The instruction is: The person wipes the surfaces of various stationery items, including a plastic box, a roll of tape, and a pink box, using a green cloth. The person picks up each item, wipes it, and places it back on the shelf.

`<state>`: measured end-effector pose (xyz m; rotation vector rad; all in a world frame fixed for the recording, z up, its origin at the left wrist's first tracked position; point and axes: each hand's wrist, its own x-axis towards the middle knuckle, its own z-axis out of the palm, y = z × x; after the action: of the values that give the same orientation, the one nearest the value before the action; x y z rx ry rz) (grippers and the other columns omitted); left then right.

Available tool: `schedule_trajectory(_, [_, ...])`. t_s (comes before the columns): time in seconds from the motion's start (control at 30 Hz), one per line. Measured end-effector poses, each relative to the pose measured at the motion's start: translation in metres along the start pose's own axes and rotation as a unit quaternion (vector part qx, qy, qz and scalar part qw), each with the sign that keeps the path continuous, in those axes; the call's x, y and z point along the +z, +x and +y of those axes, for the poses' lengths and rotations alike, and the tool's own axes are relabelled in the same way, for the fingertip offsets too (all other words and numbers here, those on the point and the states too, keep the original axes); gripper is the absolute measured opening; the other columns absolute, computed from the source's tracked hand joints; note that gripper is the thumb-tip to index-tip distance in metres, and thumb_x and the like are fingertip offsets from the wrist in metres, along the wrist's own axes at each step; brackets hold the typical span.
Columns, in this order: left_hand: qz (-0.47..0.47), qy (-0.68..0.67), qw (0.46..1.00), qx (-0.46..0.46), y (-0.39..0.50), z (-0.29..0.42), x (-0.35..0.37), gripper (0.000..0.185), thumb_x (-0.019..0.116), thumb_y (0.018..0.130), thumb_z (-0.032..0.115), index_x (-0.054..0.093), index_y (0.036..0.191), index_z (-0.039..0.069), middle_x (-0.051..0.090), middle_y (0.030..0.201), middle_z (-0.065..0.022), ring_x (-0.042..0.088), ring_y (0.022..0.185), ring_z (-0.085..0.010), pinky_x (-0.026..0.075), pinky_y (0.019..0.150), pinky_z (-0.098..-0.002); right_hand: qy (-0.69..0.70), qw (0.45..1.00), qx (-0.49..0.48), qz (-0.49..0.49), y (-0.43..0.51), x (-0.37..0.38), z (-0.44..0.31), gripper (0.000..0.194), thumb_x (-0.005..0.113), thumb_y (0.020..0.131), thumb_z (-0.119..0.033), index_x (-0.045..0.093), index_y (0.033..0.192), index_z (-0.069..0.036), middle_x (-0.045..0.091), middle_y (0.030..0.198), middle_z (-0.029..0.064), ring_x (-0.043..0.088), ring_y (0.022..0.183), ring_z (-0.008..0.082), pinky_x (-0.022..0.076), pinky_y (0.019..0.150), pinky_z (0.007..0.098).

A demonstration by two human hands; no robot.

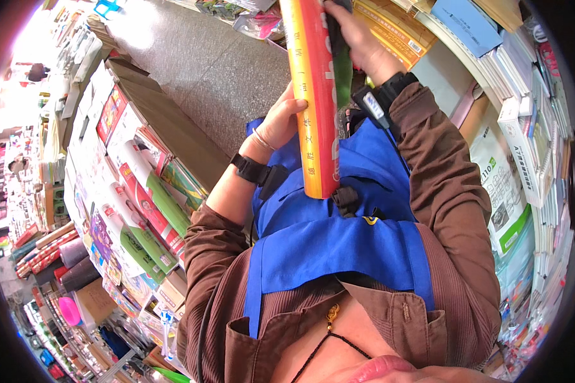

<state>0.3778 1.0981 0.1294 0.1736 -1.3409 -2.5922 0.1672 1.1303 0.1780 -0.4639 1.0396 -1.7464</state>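
A long, narrow red and yellow box (311, 105) with printed characters stands out in front of my blue apron, its near end close to my waist. My left hand (285, 117) is closed around its left side, the thumb lying on the yellow face. At the upper right, my right hand (359, 40) is slightly blurred and reaches the box's far part; its fingertips run to the picture's edge, so its grip cannot be made out. A dark and green surface shows between the box and that hand. Both wrists wear black straps.
On the left, a display table (139, 119) bears rolled goods in green and red wrappers (148, 201). Shelves of stacked notebooks (505, 72) stand close on the right. Orange boxes (393, 33) lie beyond my right hand. Grey floor (196, 62) shows ahead to the left.
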Motion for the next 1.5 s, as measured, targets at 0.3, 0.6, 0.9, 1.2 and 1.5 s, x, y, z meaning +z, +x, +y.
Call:
schedule_trajectory(0.3, [-0.075, -0.127, 0.986, -0.083, 0.014, -0.022, 0.005, 0.068, 0.048, 0.090, 0.058, 0.041, 0.131, 0.005, 0.057, 0.118, -0.0140, 0.058, 0.105, -0.0253, 0.047, 0.092, -0.0416, 0.026, 0.993, -0.103, -0.051, 0.035, -0.010, -0.060, 0.037, 0.050, 0.093, -0.046, 0.061, 0.089, -0.012, 0.066, 0.076, 0.0024, 0.059, 0.064, 0.0135, 0.0485, 0.062, 0.0275])
schedule_trajectory(0.6, [-0.007, -0.039, 0.998, -0.055, 0.007, -0.032, -0.001, 0.067, 0.047, 0.092, 0.053, 0.035, 0.138, 0.005, 0.049, 0.131, -0.0099, 0.052, 0.115, -0.0216, 0.042, 0.099, -0.0379, -0.217, 0.969, -0.070, -0.089, -0.016, 0.007, -0.022, 0.056, 0.073, 0.076, -0.048, 0.062, 0.106, -0.002, 0.067, 0.092, 0.0058, 0.064, 0.079, 0.0109, 0.0510, 0.074, 0.0253])
schedule_trajectory(0.9, [0.175, 0.086, 0.957, 0.217, 0.038, 0.044, -0.035, 0.049, 0.058, 0.091, 0.033, 0.041, 0.127, 0.004, 0.057, 0.114, -0.0099, 0.059, 0.099, -0.0209, 0.051, 0.084, -0.0373, -0.354, 0.925, 0.028, -0.137, -0.068, 0.020, 0.048, 0.061, 0.076, 0.073, -0.043, 0.060, 0.112, 0.002, 0.066, 0.102, 0.0091, 0.062, 0.089, 0.0138, 0.0492, 0.081, 0.0280])
schedule_trajectory(1.2, [0.188, -0.038, 0.976, 0.107, 0.030, 0.041, -0.056, 0.049, 0.059, 0.090, 0.039, 0.048, 0.121, 0.003, 0.062, 0.108, -0.0135, 0.063, 0.095, -0.0239, 0.053, 0.086, -0.0406, -0.486, 0.821, 0.195, -0.227, -0.098, -0.032, 0.043, 0.049, 0.077, 0.075, -0.022, 0.060, 0.115, 0.000, 0.064, 0.103, 0.0067, 0.058, 0.096, 0.0130, 0.0442, 0.090, 0.0279])
schedule_trajectory(1.5, [0.165, -0.057, 0.984, 0.033, 0.044, 0.004, -0.025, 0.055, 0.050, 0.092, 0.051, 0.050, 0.120, 0.004, 0.063, 0.105, -0.0138, 0.063, 0.092, -0.0256, 0.053, 0.084, -0.0399, 0.107, 0.991, -0.056, -0.054, -0.015, 0.029, -0.019, 0.018, 0.054, 0.094, -0.019, 0.063, 0.099, -0.004, 0.065, 0.084, 0.0029, 0.059, 0.066, 0.0147, 0.0508, 0.064, 0.0281])
